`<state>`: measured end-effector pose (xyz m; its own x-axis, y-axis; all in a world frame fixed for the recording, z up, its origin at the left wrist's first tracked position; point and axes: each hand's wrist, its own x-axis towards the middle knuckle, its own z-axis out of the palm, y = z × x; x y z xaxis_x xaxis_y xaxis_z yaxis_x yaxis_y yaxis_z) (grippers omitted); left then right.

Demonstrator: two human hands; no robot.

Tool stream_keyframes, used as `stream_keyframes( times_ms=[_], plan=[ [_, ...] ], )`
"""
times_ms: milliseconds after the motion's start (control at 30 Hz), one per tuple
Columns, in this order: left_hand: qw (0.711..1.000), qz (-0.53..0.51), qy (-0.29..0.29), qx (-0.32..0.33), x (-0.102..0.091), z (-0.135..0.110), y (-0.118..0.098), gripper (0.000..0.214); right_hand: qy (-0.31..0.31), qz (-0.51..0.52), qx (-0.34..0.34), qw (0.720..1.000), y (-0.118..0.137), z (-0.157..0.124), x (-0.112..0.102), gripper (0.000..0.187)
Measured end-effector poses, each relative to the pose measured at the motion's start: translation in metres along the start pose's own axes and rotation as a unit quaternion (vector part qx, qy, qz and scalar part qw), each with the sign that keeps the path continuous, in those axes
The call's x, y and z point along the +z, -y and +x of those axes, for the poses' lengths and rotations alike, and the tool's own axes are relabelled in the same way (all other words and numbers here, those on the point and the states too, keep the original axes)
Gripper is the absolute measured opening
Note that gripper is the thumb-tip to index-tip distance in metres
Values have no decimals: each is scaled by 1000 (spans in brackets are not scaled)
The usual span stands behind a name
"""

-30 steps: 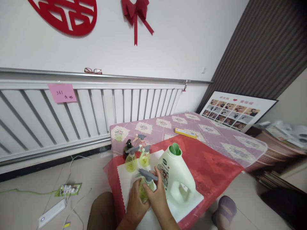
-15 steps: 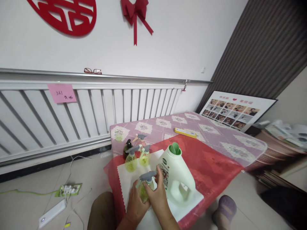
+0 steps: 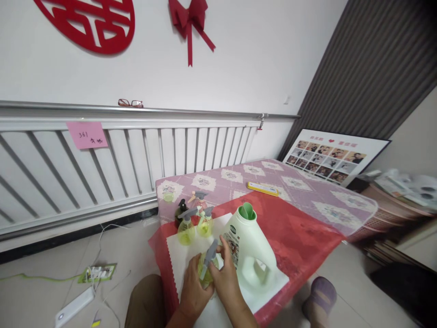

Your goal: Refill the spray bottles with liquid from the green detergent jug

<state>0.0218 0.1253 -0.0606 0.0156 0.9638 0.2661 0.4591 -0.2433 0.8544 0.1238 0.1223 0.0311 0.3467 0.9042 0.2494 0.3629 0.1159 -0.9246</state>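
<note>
A yellow-green spray bottle (image 3: 203, 279) with a grey trigger head (image 3: 209, 258) stands low in the middle of the view. My left hand (image 3: 194, 288) wraps round its body from the left. At its neck, my right hand (image 3: 223, 271) grips the spray head between thumb and fingers. Just right of my hands stands a large pale green jug (image 3: 254, 246) with a handle and an open green spout. Behind my hands are two similar spray bottles, one (image 3: 186, 234) to the left and one (image 3: 205, 226) beside it, both holding yellowish liquid.
A dark bottle (image 3: 180, 212) and a pinkish spray bottle (image 3: 200, 198) stand farther back. White paper (image 3: 174, 257) and a red cloth (image 3: 293, 232) cover part of the table. A yellow box (image 3: 262, 188) and a small green cap (image 3: 168, 197) lie on the patterned cover.
The grey spray head has turned, its trigger swinging from pointing left to pointing toward me. My right fingers have shifted slightly with it; my left hand stays round the bottle.
</note>
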Motion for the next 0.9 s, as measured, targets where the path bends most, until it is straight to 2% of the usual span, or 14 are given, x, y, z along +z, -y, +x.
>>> stream_keyframes(
  times_ms=[100, 367, 500, 633, 733, 833, 900],
  plan=[
    [1000, 6, 0, 6, 1, -1, 1, 73, 10, 18, -18, 1000, 3, 1, -4, 63],
    [1000, 8, 9, 18, 0, 1, -1, 72, 121, 43, -35, 991, 13, 2, -20, 63],
    [1000, 7, 9, 22, 0, 2, 0, 72, 151, 47, -42, 987, 15, 5, -25, 65],
    [1000, 5, 12, 25, 0, 1, 2, 73, 162, 63, -39, 984, 12, 7, -25, 65],
    [1000, 8, 9, 24, 0, 0, 1, 72, 160, 63, -11, 985, 5, 8, -20, 71],
    [1000, 19, 7, 11, 0, -2, 0, 71, 120, 44, 10, 992, -3, 9, -13, 75],
    [1000, 21, 10, 6, 0, -3, 0, 71, 82, 16, 5, 997, -5, 10, -9, 68]
  ],
)
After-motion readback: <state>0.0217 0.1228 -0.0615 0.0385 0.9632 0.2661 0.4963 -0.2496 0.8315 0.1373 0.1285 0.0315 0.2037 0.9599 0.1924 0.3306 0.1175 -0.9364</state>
